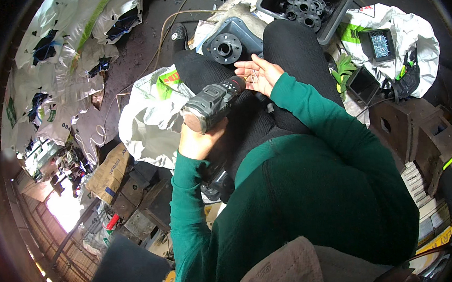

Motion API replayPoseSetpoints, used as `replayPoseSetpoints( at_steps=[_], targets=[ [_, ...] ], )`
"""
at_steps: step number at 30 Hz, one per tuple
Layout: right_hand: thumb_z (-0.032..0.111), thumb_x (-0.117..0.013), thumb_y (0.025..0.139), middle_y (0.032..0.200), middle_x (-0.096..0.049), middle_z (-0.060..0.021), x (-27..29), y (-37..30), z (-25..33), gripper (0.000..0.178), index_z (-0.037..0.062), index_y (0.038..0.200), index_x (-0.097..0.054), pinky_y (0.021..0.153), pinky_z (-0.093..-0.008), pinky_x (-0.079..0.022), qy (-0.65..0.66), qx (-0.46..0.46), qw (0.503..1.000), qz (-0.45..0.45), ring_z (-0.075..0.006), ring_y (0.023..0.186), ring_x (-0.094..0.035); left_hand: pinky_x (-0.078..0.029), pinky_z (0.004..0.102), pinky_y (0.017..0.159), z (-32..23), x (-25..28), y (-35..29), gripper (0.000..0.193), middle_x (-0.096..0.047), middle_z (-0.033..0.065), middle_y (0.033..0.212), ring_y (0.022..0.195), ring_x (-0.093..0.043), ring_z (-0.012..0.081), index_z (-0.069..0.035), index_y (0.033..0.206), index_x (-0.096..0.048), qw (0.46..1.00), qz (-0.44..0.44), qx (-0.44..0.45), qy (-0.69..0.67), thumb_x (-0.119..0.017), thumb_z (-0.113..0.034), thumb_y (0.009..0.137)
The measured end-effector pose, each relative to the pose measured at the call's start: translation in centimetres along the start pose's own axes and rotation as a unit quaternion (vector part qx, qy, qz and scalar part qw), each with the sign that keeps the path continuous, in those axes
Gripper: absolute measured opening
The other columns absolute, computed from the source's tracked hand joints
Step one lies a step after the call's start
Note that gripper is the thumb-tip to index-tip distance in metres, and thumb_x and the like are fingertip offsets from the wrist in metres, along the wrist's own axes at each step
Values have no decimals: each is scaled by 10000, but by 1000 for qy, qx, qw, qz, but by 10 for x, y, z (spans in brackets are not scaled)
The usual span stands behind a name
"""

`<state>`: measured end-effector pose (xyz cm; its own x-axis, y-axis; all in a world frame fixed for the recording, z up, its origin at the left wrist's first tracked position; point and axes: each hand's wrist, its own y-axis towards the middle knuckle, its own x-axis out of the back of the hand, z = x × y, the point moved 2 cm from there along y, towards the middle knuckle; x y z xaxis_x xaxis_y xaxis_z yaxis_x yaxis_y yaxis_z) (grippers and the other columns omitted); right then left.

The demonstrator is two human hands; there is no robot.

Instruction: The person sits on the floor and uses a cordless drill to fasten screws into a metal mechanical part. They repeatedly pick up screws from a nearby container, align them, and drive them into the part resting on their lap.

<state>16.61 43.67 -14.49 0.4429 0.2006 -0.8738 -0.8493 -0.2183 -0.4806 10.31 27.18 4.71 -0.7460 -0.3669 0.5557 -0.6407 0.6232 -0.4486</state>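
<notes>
A grey and black cordless drill (210, 105) is gripped in my left hand (198, 138), its chuck pointing up and right. Close to the chuck, my right hand (264, 75) is turned palm up with its fingers partly curled. Small shiny pieces that look like screws lie in that palm; the drill's tip is hard to make out against the fingers. Just beyond both hands, a black round flanged part (225, 49) with a hole in its centre and small holes round its rim rests on a blue-grey square piece (253, 40) between my knees.
A black bin (340, 2) at the far right holds several black flanged parts. Right of it, a small tray (380, 45) of screws sits on a white sack (422, 33), near a yellow-green glove (342, 70). Another white sack (143, 120) lies left, filled bags (58, 58) farther left.
</notes>
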Motion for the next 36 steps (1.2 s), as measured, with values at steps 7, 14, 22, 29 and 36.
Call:
replayPoseSetpoints(
  at_steps=[7,14,22,29,36],
  targets=[
    [459,-329,954,1005,-630,-63,-17,-8,-1,540,17,1171,-550,695,-268,-513,-84,4,996,27,-108,771,-604,-480,340,811,-4,-5,-9,392,-635,127,1008,908,-621,243,-13,1067,-582,998,-42,-40,31,-716,-108,711],
    [455,-355,949,964,-630,-62,-16,-7,-1,526,11,1138,-561,690,-268,-525,-76,10,996,44,-112,779,-611,-476,337,828,-4,1,-18,387,-632,122,1010,921,-617,235,-22,1076,-578,997,-30,-56,45,-710,-78,717],
    [124,-537,904,865,-636,-58,-13,-4,-4,204,-4,1058,-573,634,-237,-557,-62,25,997,38,-109,714,-626,-485,327,806,2,14,-22,410,-618,107,1020,909,-610,207,-6,1096,-548,984,-67,-125,109,-707,-50,720],
    [152,-529,912,800,-620,-36,-14,-4,3,204,-4,1031,-584,590,-224,-543,-96,-3,993,68,-90,645,-602,-488,332,791,9,26,-23,390,-627,107,1005,894,-616,212,-13,1073,-570,980,-20,-108,164,-709,-66,713],
    [213,-555,902,709,-576,21,-17,1,3,223,18,1002,-594,526,-195,-496,-124,-54,989,53,-36,571,-529,-482,340,800,3,38,-18,378,-626,106,1007,898,-610,209,-28,1063,-582,986,22,-65,151,-709,-69,710]
  ],
)
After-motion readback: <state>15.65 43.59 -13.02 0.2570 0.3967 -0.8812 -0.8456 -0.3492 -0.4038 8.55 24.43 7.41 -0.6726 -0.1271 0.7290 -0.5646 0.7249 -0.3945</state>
